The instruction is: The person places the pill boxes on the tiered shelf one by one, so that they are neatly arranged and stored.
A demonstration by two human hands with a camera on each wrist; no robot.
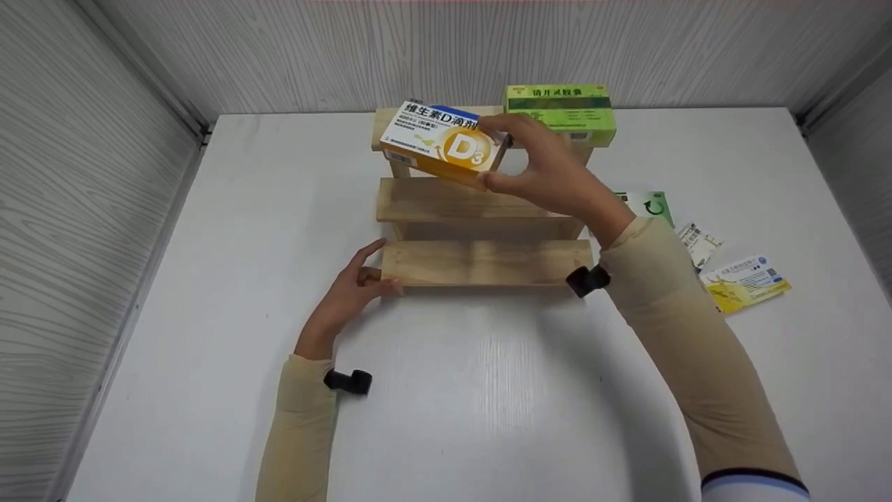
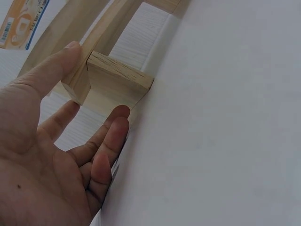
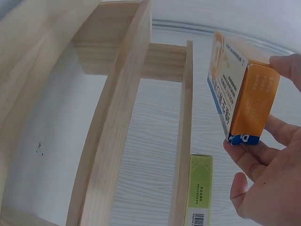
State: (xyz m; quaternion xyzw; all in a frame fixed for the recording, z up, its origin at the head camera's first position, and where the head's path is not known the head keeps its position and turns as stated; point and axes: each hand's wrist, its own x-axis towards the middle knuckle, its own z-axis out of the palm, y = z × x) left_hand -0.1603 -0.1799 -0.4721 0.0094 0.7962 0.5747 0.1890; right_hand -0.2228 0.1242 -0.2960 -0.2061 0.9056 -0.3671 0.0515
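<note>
Over the left part of the wooden rack [image 1: 484, 263], we are holding the orange-and-white box [image 1: 446, 143] aslant in our right hand [image 1: 550, 167], whose thumb and fingers are pinching its right end while the left end is projecting free. From the right wrist view, we are seeing a gap between the box and the rack, so we are judging that this hand alone is bearing the weight. We are reckoning on a light load, since the carton is looking like thin printed card; what it is containing we cannot tell. Its flat faces and crisp edges are suggesting a stiff body, yet we are expecting the walls to dent under a hard squeeze, and the smooth printing is probably offering only modest friction. Because we are gripping near one end, the free end is likely to be swinging or drooping if the pinch is loosening; we would be getting better balance by taking hold across the narrow sides, closer to the middle, with just enough pressure. Near the fingers, the green box [image 1: 564, 106] is sitting on the right part of the top tier, so we are allowing room for the knuckles. Our left hand [image 1: 352, 289] is meanwhile pinching the left end of the bottom tier with thumb and forefinger, which is probably helping to steady the rack on the worktop [image 1: 453, 390].
</note>
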